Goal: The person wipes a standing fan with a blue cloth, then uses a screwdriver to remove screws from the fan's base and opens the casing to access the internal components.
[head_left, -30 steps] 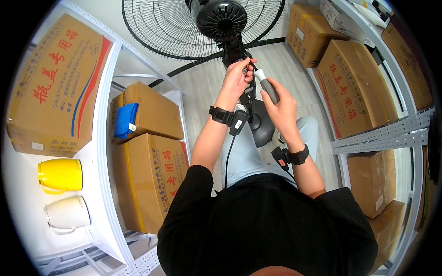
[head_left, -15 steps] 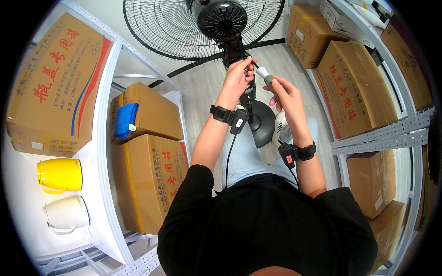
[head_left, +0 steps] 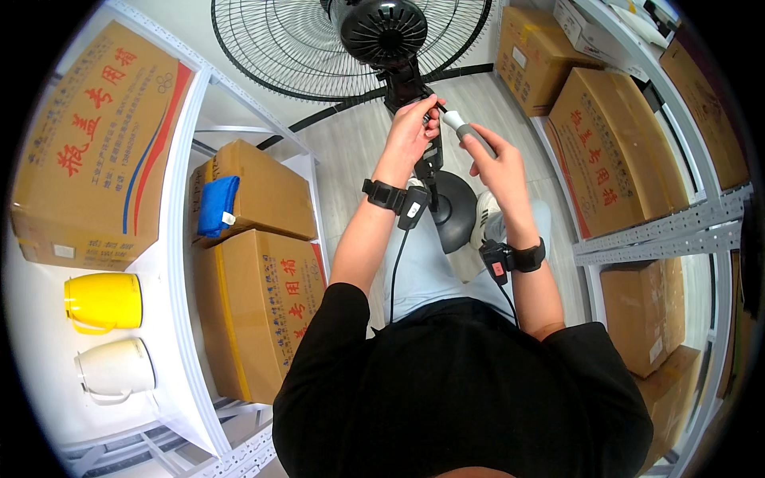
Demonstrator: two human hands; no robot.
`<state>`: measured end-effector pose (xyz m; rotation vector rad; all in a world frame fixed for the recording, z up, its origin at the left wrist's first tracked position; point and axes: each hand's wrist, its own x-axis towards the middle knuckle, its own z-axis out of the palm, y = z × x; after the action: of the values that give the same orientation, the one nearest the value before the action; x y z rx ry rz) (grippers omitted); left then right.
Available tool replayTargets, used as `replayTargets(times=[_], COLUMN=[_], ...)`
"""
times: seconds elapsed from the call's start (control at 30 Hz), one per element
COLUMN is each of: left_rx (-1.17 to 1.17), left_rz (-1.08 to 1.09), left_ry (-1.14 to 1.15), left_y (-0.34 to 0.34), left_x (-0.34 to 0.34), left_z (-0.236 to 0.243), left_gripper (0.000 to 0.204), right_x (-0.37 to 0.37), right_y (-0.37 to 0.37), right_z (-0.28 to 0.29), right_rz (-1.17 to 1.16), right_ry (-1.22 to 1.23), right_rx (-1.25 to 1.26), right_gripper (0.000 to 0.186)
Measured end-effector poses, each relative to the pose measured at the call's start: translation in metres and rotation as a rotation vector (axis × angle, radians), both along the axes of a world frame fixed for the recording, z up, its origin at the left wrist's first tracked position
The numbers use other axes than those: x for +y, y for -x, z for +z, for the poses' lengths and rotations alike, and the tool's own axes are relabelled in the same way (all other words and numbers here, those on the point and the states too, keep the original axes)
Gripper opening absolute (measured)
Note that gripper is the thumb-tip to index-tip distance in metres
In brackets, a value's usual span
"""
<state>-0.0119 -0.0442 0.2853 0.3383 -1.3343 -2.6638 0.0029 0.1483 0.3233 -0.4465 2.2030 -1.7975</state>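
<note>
A black standing fan (head_left: 382,32) stands in front of me, its wire cage at the top and its round base (head_left: 456,209) on the floor below. My left hand (head_left: 409,131) grips the fan's neck just under the motor housing. My right hand (head_left: 498,159) holds a grey-and-white screwdriver (head_left: 470,135), its tip pointing at the neck beside my left fingers. Both wrists carry black bands with cables.
White metal shelving stands on both sides. Cardboard boxes (head_left: 255,295) fill the left rack, with a blue cloth (head_left: 217,205) on one. A yellow mug (head_left: 103,303) and a white mug (head_left: 115,370) sit at far left. More boxes (head_left: 613,151) line the right rack.
My right hand has lifted slightly and brought the screwdriver closer to the fan's neck. My left hand keeps its hold on the neck.
</note>
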Motion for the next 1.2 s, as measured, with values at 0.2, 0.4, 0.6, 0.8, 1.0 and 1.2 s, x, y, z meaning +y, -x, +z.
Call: replayTargets(times=[0.2,0.4,0.6,0.8,1.0,1.2], left_rx=[-0.058,-0.071,0.018,-0.012,-0.009,-0.005], left_rz=[0.016,-0.007,0.002,0.009,0.012,0.02], left_ry=[-0.036,0.028,-0.001,-0.022,0.07,-0.011], left_y=[0.001,0.003,0.007,0.001,0.001,0.001], left_x=[0.001,0.002,-0.001,0.013,0.01,0.015], left_z=[-0.004,-0.001,-0.008,0.003,-0.001,-0.001], left_gripper=[0.021,0.023,0.022,0.026,0.028,0.028], right_x=[-0.003,-0.001,0.002,-0.002,-0.005,-0.003], right_y=[-0.014,-0.016,-0.021,-0.017,-0.029,-0.029], right_z=[-0.004,-0.007,0.011,-0.017,-0.01,-0.006], right_rz=[-0.164,-0.185,-0.158,-0.309,-0.287,-0.279], right_ry=[-0.16,-0.128,-0.097,-0.257,-0.159,-0.326], right_rx=[0.791,0.78,-0.101,0.776,0.705,0.396], right_gripper=[0.032,0.035,0.039,0.037,0.037,0.035])
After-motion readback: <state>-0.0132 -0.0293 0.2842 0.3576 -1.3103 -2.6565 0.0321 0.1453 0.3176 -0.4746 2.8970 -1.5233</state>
